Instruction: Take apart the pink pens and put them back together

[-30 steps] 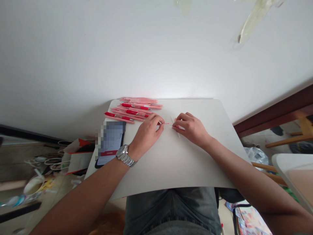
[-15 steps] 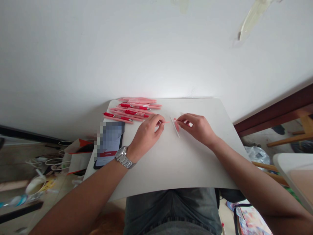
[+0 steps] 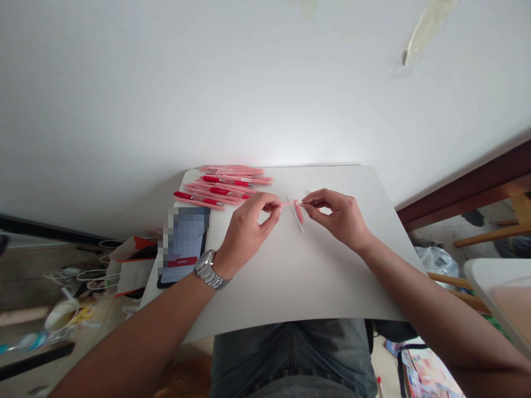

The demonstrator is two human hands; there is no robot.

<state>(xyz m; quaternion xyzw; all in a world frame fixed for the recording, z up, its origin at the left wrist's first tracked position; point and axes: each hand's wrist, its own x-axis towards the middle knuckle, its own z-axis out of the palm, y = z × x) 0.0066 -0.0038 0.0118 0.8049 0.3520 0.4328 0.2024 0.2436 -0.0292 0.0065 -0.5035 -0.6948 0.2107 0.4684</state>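
Note:
My left hand (image 3: 253, 229) pinches a thin pink stick (image 3: 287, 204) between thumb and fingertips, its free end pointing right. Facing it, my right hand (image 3: 342, 218) is closed in a pinch at the stick's far end; the small piece in its fingertips is too small to name. Between the hands, a slim white stick (image 3: 301, 227) lies slanted on the white table (image 3: 286, 276). Close beside that is a short pink pen part (image 3: 299, 213), partly behind my right fingertips. Left of my left hand lies a pile of pink and red pens (image 3: 222, 191).
A phone (image 3: 182, 271) rests at the table's left edge, near my wristwatch (image 3: 211, 270). The wall (image 3: 265, 83) rises behind the table. A paper bag (image 3: 133, 271) and a cup (image 3: 62, 315) are on the left. Another white tabletop (image 3: 504, 282) stands at right.
The pink stick in my left hand has moved right, and its tip now reaches the right fingertips. My right hand has shifted slightly, its fingers a little more extended.

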